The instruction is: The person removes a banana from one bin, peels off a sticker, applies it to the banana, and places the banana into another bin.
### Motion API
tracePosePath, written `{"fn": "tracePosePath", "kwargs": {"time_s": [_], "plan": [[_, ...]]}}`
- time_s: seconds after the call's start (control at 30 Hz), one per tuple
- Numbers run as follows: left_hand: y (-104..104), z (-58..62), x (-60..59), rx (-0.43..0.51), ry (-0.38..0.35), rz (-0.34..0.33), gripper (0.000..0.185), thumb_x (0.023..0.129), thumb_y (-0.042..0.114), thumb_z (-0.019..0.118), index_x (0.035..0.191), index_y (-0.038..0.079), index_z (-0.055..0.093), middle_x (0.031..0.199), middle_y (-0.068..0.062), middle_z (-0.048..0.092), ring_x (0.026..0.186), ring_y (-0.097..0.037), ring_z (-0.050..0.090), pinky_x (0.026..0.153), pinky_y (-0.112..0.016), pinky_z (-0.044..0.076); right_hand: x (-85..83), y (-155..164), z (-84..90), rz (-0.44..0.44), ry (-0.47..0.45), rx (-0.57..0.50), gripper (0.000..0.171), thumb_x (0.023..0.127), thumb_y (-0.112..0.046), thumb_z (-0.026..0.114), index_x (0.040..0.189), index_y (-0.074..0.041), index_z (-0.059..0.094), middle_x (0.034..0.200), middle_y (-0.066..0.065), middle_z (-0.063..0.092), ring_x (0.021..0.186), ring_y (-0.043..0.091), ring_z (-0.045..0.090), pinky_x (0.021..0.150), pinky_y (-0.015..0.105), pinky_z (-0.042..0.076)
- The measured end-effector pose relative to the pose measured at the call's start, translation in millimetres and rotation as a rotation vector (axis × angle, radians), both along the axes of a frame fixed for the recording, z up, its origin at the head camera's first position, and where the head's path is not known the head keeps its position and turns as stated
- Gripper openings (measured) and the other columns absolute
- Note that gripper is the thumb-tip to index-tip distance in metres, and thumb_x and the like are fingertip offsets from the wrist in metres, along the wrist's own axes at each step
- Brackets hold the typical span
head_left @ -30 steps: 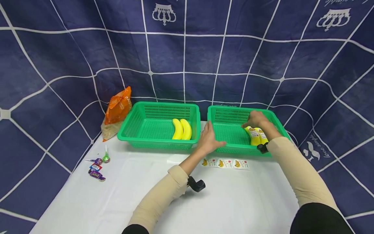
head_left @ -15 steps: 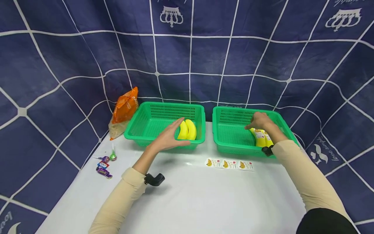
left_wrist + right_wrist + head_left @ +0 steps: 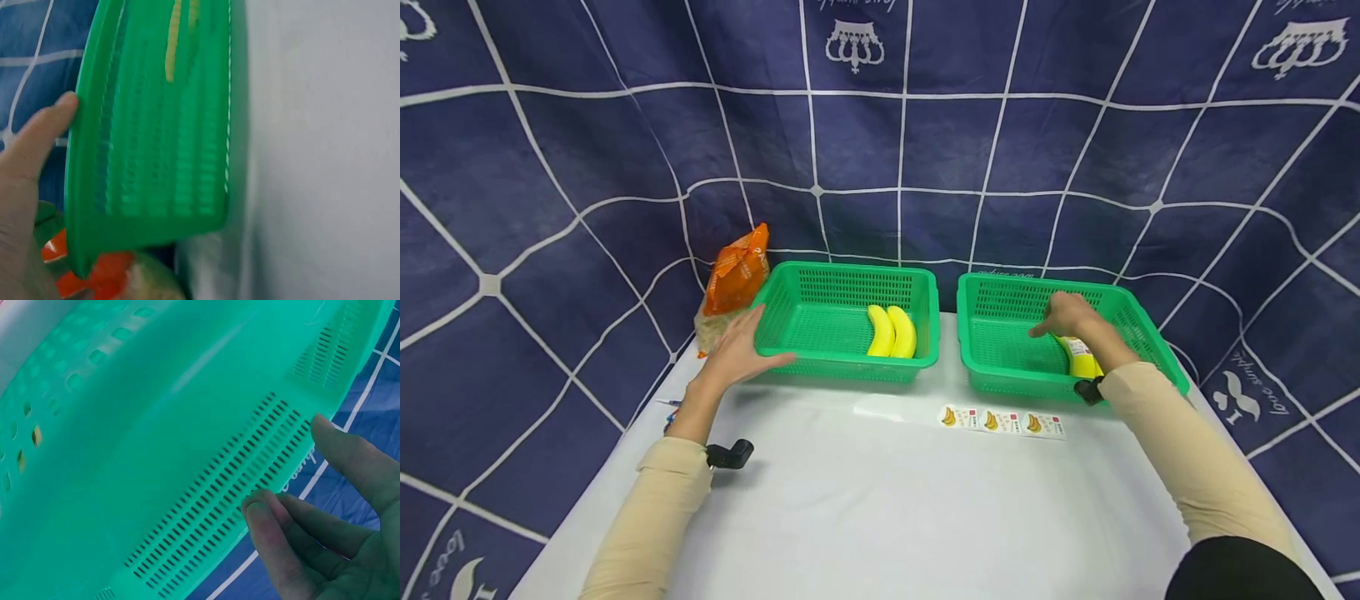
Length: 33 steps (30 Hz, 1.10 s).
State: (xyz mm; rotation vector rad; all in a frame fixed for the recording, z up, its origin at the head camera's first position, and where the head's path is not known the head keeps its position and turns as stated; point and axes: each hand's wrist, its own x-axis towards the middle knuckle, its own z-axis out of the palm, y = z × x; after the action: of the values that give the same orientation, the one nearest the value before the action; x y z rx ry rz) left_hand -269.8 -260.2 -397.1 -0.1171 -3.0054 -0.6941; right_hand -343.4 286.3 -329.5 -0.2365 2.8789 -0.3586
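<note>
The left basket (image 3: 820, 333) near the tabletop's far edge holds two bare bananas (image 3: 891, 331) at its right end; the left hand (image 3: 737, 354) lies flat and relaxed against its left wall; the right basket (image 3: 1000, 350) holds labelled bananas (image 3: 1078, 354) at its right end; the right hand (image 3: 1063, 315) hovers above them, fingers loosely curled, grasping nothing; a sticker strip (image 3: 1003, 422) lies before that basket.
</note>
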Motion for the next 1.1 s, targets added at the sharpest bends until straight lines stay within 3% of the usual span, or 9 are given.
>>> {"fn": "tracePosePath", "kwargs": {"time_s": [0.17, 0.27, 0.43, 0.57, 1.1], "plan": [[-13.3, -11.0, -3.9, 0.143, -0.070, 0.024, 0.112, 0.080, 0.068, 0.063, 0.158, 0.018, 0.000, 0.166, -0.012, 0.002, 0.148, -0.048, 0.012, 0.112, -0.074, 0.014, 1.3, -0.6, -4.6, 0.011, 0.008, -0.006, 0.053, 0.079, -0.035, 0.080, 0.104, 0.010, 0.069, 0.114, 0.029, 0.067, 0.090, 0.032, 0.063, 0.072, 0.041, 0.055], [-13.7, -15.5, -8.1, 0.208, -0.077, 0.025, 0.111, 0.082, 0.068, 0.061, 0.158, 0.020, -0.004, 0.166, -0.004, -0.006, 0.149, -0.046, 0.010, 0.112, -0.074, 0.013, 3.1, -0.6, -6.0, 0.010, 0.010, -0.013, 0.051, 0.079, -0.034, 0.080, 0.103, 0.010, 0.069, 0.112, 0.029, 0.067, 0.092, 0.034, 0.063, 0.073, 0.042, 0.055], [-15.5, -19.9, -11.2, 0.233, -0.065, 0.043, 0.113, 0.081, 0.068, 0.062, 0.158, 0.018, -0.004, 0.166, -0.002, -0.009, 0.149, -0.045, 0.007, 0.113, -0.072, 0.015, 7.4, -2.5, -7.1, 0.016, 0.001, -0.021, 0.052, 0.080, -0.032, 0.079, 0.106, 0.011, 0.069, 0.118, 0.031, 0.065, 0.106, 0.044, 0.060, 0.084, 0.050, 0.054], [-19.2, -23.4, -10.9, 0.254, -0.090, 0.074, 0.116, 0.079, 0.070, 0.064, 0.157, 0.019, -0.005, 0.166, -0.004, -0.007, 0.147, -0.049, 0.009, 0.112, -0.073, 0.017, 8.0, -3.7, -7.2, 0.034, 0.015, -0.013, 0.055, 0.078, -0.033, 0.080, 0.108, 0.012, 0.068, 0.119, 0.031, 0.064, 0.108, 0.046, 0.059, 0.088, 0.053, 0.053], [-21.7, -29.8, -16.5, 0.328, -0.043, 0.071, 0.115, 0.077, 0.063, 0.071, 0.158, 0.016, 0.004, 0.166, -0.003, 0.000, 0.148, -0.047, 0.013, 0.115, -0.067, 0.021, 10.2, -20.8, 5.1, 0.067, 0.014, 0.005, 0.060, 0.081, -0.032, 0.079, 0.118, 0.013, 0.063, 0.126, 0.032, 0.060, 0.115, 0.049, 0.057, 0.090, 0.055, 0.052]]}}
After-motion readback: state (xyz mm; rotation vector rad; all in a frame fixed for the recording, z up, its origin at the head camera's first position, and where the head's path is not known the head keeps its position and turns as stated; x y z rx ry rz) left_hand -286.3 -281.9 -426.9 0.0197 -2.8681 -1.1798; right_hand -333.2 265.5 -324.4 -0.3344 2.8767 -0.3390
